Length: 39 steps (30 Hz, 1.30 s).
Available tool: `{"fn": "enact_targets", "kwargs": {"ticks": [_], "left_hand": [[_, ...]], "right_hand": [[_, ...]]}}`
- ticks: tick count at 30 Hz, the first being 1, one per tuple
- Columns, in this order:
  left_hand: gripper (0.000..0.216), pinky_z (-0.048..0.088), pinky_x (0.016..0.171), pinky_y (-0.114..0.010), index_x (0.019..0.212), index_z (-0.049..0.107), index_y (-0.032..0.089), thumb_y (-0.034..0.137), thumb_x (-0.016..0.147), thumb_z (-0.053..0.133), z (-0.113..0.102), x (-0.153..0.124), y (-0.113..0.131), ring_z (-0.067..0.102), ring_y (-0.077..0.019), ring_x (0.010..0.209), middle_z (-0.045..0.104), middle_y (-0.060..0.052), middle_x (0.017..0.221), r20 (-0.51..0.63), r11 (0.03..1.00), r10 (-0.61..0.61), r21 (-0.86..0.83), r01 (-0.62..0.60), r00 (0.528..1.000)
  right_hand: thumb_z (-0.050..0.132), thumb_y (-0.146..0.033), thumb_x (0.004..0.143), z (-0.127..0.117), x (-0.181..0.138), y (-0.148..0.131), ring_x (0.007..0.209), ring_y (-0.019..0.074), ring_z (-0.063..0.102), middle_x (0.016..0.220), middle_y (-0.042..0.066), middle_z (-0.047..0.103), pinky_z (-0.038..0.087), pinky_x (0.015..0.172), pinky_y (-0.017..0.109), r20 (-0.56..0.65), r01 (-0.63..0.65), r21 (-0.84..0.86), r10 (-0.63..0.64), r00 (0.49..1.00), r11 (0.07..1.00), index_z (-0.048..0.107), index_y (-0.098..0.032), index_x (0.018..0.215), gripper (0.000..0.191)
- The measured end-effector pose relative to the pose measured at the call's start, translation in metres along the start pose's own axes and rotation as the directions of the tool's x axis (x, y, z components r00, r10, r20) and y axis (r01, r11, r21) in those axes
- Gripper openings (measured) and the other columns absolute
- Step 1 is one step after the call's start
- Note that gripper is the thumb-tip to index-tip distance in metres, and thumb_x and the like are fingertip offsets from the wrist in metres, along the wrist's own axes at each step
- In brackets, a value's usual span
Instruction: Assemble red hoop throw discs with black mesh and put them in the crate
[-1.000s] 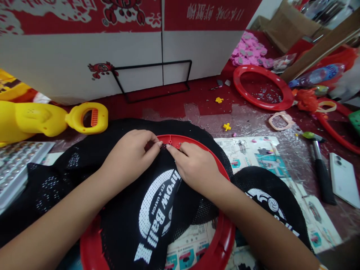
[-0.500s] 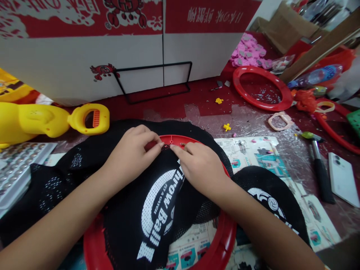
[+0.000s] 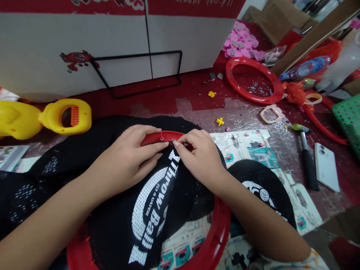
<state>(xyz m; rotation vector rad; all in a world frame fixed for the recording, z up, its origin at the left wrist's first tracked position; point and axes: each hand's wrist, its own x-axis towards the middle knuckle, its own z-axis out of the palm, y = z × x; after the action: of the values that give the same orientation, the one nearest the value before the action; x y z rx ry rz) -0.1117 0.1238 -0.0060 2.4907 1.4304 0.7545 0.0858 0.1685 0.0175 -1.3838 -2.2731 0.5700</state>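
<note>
A red plastic ring (image 3: 222, 225) lies flat in front of me, with black mesh fabric (image 3: 112, 225) printed with white "Throw Ball" lettering spread over it. My right hand (image 3: 201, 157) pinches the fabric's edge with thumb and forefinger at the ring's far rim. Just left of that pinch, my left hand (image 3: 132, 152) rests palm down on the mesh. Its fingers are stretched and apart, one reaching to the rim and another touching the fabric edge beside the right thumb. A small loop on the rim shows between the hands. The ring's left side is partly covered by fabric.
A yellow plastic toy (image 3: 81, 116) lies at left, below a large white carton (image 3: 123, 33). To the right are a round black mesh piece (image 3: 270, 180), a hammer (image 3: 309, 168), a white phone (image 3: 326, 165) and another red ring (image 3: 277, 96). Printed cardboard (image 3: 306, 213) lies underneath.
My left fingers have gone from a pinch to a spread, flatter pose near the rim. My right thumb and forefinger have closed on the fabric edge. The whole view has shifted slightly.
</note>
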Motion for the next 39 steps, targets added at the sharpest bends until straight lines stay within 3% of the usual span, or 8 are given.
{"fn": "enact_targets", "kwargs": {"ticks": [14,18,22,26,29,31,36,39], "left_hand": [[0.031,0.049,0.094,-0.050,0.118,0.061,0.015,0.026,0.094,0.045,0.007,0.000,-0.003,0.051,-0.0325,0.112,0.052,-0.016,0.121,0.012,0.986,0.039,0.162,-0.040,0.999],[0.031,0.048,0.094,-0.051,0.119,0.059,0.015,0.025,0.094,0.044,0.007,-0.002,-0.003,0.050,-0.0340,0.115,0.050,-0.016,0.124,0.023,0.978,0.029,0.208,-0.033,0.999],[0.030,0.046,0.099,-0.050,0.118,0.058,0.015,0.026,0.095,0.042,0.003,-0.005,-0.006,0.048,-0.0341,0.121,0.049,-0.017,0.130,0.029,0.981,-0.056,0.188,0.049,0.998],[0.036,0.045,0.100,-0.050,0.122,0.054,0.011,0.028,0.093,0.041,-0.002,-0.006,-0.009,0.051,-0.0346,0.119,0.054,-0.019,0.129,0.049,0.964,-0.185,0.206,0.171,0.982],[0.038,0.047,0.096,-0.050,0.123,0.053,0.011,0.029,0.091,0.042,-0.006,-0.011,-0.006,0.055,-0.0340,0.112,0.059,-0.018,0.122,0.075,0.942,-0.252,0.246,0.227,0.965],[0.040,0.049,0.093,-0.050,0.123,0.052,0.012,0.031,0.090,0.041,-0.010,-0.017,-0.002,0.057,-0.0342,0.107,0.059,-0.018,0.120,0.083,0.926,-0.289,0.278,0.257,0.954],[0.047,0.049,0.090,-0.054,0.123,0.053,0.011,0.040,0.089,0.042,-0.023,-0.027,0.007,0.058,-0.0367,0.104,0.060,-0.019,0.114,0.137,0.899,-0.361,0.311,0.306,0.922],[0.047,0.046,0.097,-0.053,0.118,0.058,0.014,0.046,0.086,0.046,-0.028,-0.014,0.006,0.057,-0.0338,0.109,0.060,-0.016,0.119,0.148,0.933,-0.343,0.167,0.318,0.928]], "right_hand": [[0.051,-0.022,0.090,0.013,0.004,0.002,0.078,0.0187,0.053,0.077,0.005,0.062,0.037,0.073,0.030,-0.035,0.060,-0.222,-0.070,0.997,0.973,0.062,-0.017,0.073,0.020],[0.046,-0.025,0.094,0.004,-0.003,-0.004,0.083,0.0213,0.056,0.086,0.008,0.066,0.039,0.077,0.032,-0.029,0.114,-0.286,-0.127,0.991,0.951,0.065,-0.015,0.083,0.025],[0.046,-0.027,0.096,-0.016,-0.018,-0.018,0.079,0.0226,0.062,0.083,0.009,0.069,0.042,0.071,0.033,0.183,0.105,-0.364,-0.040,0.982,0.926,0.068,-0.014,0.084,0.028],[0.046,-0.019,0.095,-0.012,-0.034,-0.027,0.068,0.0228,0.066,0.078,0.013,0.070,0.041,0.055,0.030,0.421,0.135,-0.446,0.075,0.904,0.885,0.070,-0.009,0.093,0.026],[0.041,-0.026,0.099,0.003,-0.039,-0.026,0.071,0.0250,0.067,0.083,0.018,0.070,0.041,0.051,0.030,0.364,0.148,-0.506,0.054,0.930,0.850,0.064,-0.002,0.111,0.036],[0.039,-0.028,0.099,0.008,-0.039,-0.025,0.072,0.0249,0.068,0.086,0.016,0.070,0.042,0.053,0.031,0.342,0.138,-0.490,0.045,0.938,0.861,0.066,-0.006,0.105,0.035],[0.051,-0.022,0.090,-0.003,-0.035,-0.022,0.082,0.0218,0.064,0.092,0.008,0.069,0.042,0.064,0.030,0.209,0.153,-0.290,-0.093,0.973,0.945,0.066,-0.016,0.089,0.016],[0.053,-0.017,0.085,-0.009,-0.030,-0.017,0.077,0.0176,0.060,0.087,0.005,0.069,0.041,0.066,0.028,0.153,0.151,-0.127,-0.131,0.979,0.980,0.064,-0.016,0.094,0.014]]}}
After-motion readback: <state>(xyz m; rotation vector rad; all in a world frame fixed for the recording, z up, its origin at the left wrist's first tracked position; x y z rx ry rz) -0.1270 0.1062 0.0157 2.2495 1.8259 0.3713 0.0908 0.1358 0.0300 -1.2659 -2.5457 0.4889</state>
